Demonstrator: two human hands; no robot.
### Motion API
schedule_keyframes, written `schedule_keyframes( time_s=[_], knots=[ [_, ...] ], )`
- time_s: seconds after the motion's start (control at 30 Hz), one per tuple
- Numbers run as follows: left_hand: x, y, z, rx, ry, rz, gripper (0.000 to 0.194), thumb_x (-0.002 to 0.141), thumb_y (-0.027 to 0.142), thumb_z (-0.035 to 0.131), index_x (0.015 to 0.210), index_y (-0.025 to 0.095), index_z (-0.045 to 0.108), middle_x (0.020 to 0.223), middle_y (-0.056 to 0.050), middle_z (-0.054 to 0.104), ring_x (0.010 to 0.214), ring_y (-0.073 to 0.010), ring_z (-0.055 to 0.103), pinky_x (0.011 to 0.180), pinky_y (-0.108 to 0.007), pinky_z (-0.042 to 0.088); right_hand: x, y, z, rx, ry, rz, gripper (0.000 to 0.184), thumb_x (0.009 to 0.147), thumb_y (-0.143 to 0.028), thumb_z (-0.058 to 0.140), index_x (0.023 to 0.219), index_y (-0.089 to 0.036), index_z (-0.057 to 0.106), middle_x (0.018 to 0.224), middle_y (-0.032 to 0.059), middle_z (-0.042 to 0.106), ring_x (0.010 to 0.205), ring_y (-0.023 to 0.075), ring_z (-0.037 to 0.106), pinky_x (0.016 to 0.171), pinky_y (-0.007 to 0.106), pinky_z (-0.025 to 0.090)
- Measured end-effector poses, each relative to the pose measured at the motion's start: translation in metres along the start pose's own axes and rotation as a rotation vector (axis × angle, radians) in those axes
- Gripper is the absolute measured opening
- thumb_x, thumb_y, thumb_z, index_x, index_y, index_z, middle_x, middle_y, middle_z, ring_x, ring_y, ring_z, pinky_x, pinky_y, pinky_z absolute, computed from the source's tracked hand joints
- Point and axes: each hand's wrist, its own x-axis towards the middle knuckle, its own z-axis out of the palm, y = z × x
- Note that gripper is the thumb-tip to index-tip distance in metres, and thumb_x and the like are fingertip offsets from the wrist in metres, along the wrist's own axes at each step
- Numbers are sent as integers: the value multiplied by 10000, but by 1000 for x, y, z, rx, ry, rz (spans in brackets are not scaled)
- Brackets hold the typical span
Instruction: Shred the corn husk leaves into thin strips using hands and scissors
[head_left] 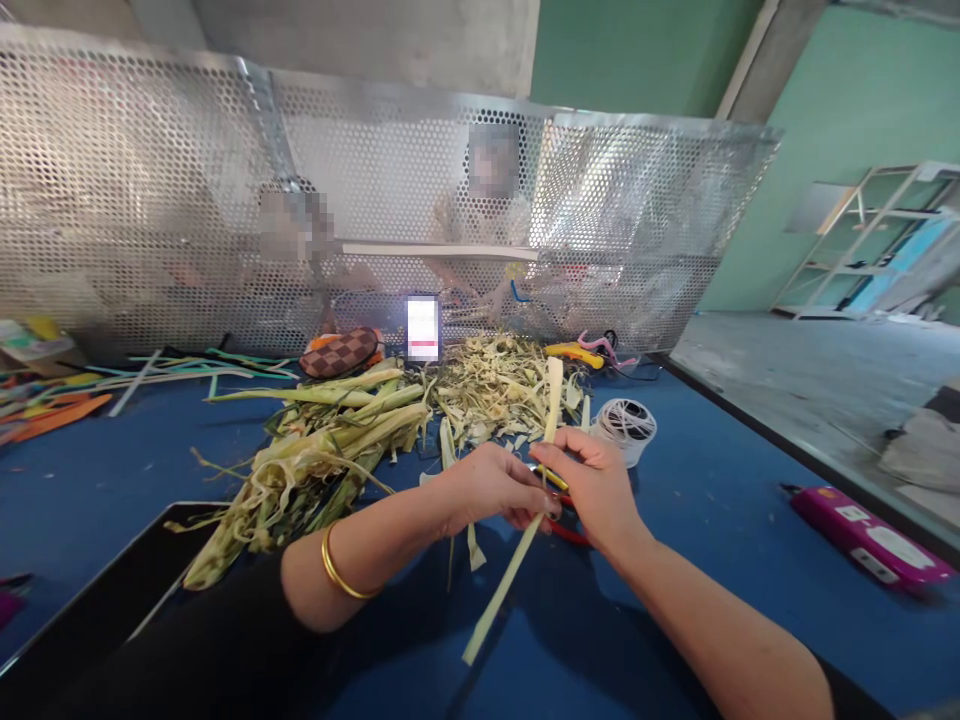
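Note:
Both hands are in the middle of the head view, close together above the blue table [675, 610]. My left hand [491, 488] pinches a long, pale yellow-green strip of dried plant leaf, which looks like corn husk [501, 600]. Higher up, my right hand [592, 488] has its thumb and fingers closed on the same strip. One end points up past the fingers, the other hangs down toward me. Partly hidden beneath the hands lies a tool with red loop handles [568, 534], perhaps scissors. A few narrow husk pieces [475, 550] lie near my left hand.
Whole husks [330, 440] lie left, and shredded husk [487, 385] is heaped ahead. A tub of string [624, 432] stands right, a purple device [870, 535] farther right. Behind are a lit phone [423, 328], a checkered pouch [341, 353] and a perforated metal screen [405, 170], with people beyond.

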Motion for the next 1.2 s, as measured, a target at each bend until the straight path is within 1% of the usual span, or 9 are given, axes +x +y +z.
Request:
schedule_keyframes(
  time_s=[0.23,0.5,0.6,0.73,0.83,0.93,1.0,1.07,1.2],
  knots=[
    [2,1,-5,-142,-53,-4,444,593,561,710,719,135,722,640,-43,690,587,-129,610,645,-269,487,6,-2,-6,43,-27,38,251,726,-407,624,642,-171,641,574,-7,565,581,141,475,543,253,362],
    [-1,-1,-1,-69,-54,-16,182,610,311,732,680,143,724,592,-23,681,569,-119,618,634,-246,490,1,-2,-2,-58,12,-42,249,728,-364,611,559,-182,607,539,-16,572,577,148,503,566,262,371],
    [-1,-2,1,-62,-61,-28,183,587,312,749,638,140,713,585,-26,679,551,-119,612,633,-253,490,1,1,0,-69,25,-45,253,738,-364,609,562,-182,600,568,-12,595,607,156,528,588,267,379],
    [0,0,1,-112,29,-31,304,547,403,782,671,133,718,617,-38,687,583,-131,615,625,-256,481,8,4,-6,-138,25,-58,269,802,-399,545,671,-180,632,664,18,644,663,182,567,603,283,406],
    [1,3,-2,-226,103,-5,400,559,487,765,718,123,719,692,-68,707,637,-151,627,653,-275,484,10,-1,-15,-281,170,-271,186,827,-353,546,780,-193,628,776,39,665,751,205,594,655,308,430],
    [2,6,-9,-318,135,26,382,568,456,771,731,117,711,733,-84,712,667,-163,637,684,-290,484,5,-10,-19,-434,187,-657,90,842,-235,560,775,-209,614,787,34,656,786,199,596,744,337,429],
    [2,7,-13,-348,148,41,331,570,408,779,703,116,700,699,-70,696,655,-152,629,694,-288,481,0,-15,-18,-532,85,-882,91,848,-171,556,805,-207,627,780,30,649,763,181,588,760,344,419],
    [2,8,-15,-362,196,54,289,559,361,789,673,114,690,641,-40,664,616,-123,600,666,-260,466,-4,-17,-15,-638,-47,-1017,147,856,-129,528,900,-202,648,796,33,644,734,164,573,760,348,408],
    [3,7,-16,-350,265,62,279,560,308,786,722,95,709,600,-21,627,565,-90,539,561,-209,400,-8,-14,-8,-892,-294,-1074,299,884,-109,422,1081,-193,631,776,47,614,727,177,548,781,379,386]
  ],
)
